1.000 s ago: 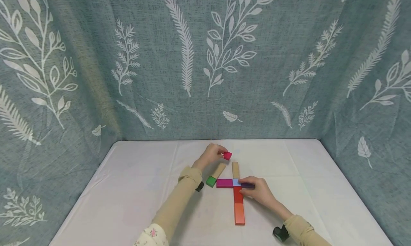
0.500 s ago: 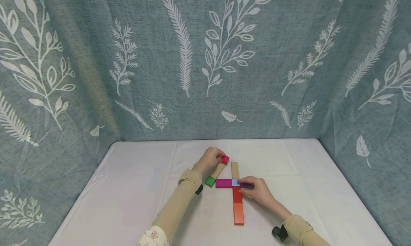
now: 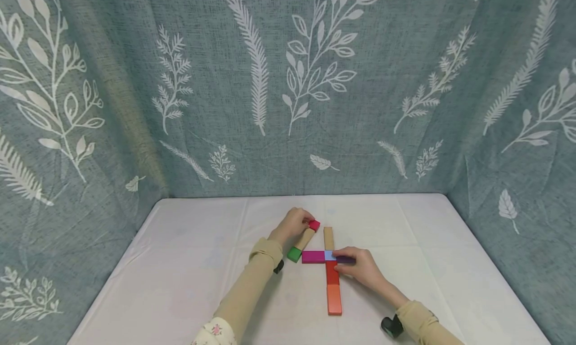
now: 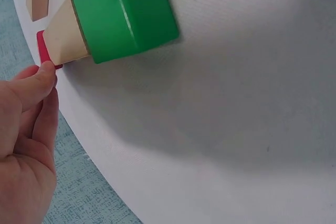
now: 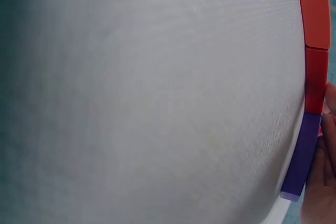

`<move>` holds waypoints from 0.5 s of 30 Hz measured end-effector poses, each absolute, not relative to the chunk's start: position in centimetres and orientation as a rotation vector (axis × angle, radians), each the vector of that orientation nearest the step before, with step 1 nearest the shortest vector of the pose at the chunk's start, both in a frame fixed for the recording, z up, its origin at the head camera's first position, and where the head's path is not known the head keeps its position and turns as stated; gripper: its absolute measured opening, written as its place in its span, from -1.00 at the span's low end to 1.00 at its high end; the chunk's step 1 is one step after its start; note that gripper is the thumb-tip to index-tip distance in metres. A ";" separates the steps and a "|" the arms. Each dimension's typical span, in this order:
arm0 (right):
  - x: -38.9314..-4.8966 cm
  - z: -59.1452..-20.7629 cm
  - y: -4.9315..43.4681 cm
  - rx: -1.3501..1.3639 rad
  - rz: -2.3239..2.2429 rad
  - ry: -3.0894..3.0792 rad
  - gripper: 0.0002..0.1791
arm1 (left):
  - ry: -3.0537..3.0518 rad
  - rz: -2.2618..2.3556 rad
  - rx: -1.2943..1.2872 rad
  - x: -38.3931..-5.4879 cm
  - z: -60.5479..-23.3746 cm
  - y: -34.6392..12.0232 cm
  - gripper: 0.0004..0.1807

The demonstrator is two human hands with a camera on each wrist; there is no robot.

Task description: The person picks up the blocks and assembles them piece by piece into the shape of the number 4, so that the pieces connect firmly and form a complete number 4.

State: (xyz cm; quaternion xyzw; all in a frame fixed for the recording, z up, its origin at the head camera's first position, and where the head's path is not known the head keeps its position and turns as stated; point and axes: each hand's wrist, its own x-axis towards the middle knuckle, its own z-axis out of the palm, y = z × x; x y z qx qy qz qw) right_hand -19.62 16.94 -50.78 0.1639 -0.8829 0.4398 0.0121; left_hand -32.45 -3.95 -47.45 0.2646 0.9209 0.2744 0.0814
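Observation:
My left hand [image 3: 292,226] pinches a small pinkish-red cube [image 3: 314,225] at the far end of a slanted plain wooden block [image 3: 305,239]. A green block [image 3: 294,254] meets that block's near end. In the left wrist view, thumb and fingers hold the red cube [image 4: 43,48] against the wood. My right hand [image 3: 363,269] lies with extended fingers over a light blue cube [image 3: 329,255] and a purple block [image 3: 345,260], its thumb at a red block [image 3: 332,273]. The purple block [image 5: 303,156] runs beside those fingers in the right wrist view.
A magenta block [image 3: 313,257] lies left of the light blue cube, another plain wooden block [image 3: 329,238] beyond it. An orange block [image 3: 334,300] extends the red one toward me. Everything lies on a white-covered table [image 3: 193,265], with a patterned curtain [image 3: 270,160] behind.
My left hand has brought the red cube down and slightly left, from beyond the slanted wooden block to its far end. The right hand has stayed put at the blocks.

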 end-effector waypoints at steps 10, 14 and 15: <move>-19.6 -50.8 16.8 0.497 1.358 -2.754 -0.64 | 2.741 0.833 0.805 -32.5 -47.5 -4.1 -0.74; -19.5 -50.7 16.8 0.492 1.369 -2.758 -0.64 | 2.745 0.825 0.812 -32.5 -47.6 -4.2 -0.74; -19.5 -50.7 16.8 0.493 1.371 -2.757 -0.64 | 2.749 0.822 0.816 -32.5 -47.6 -4.2 -0.74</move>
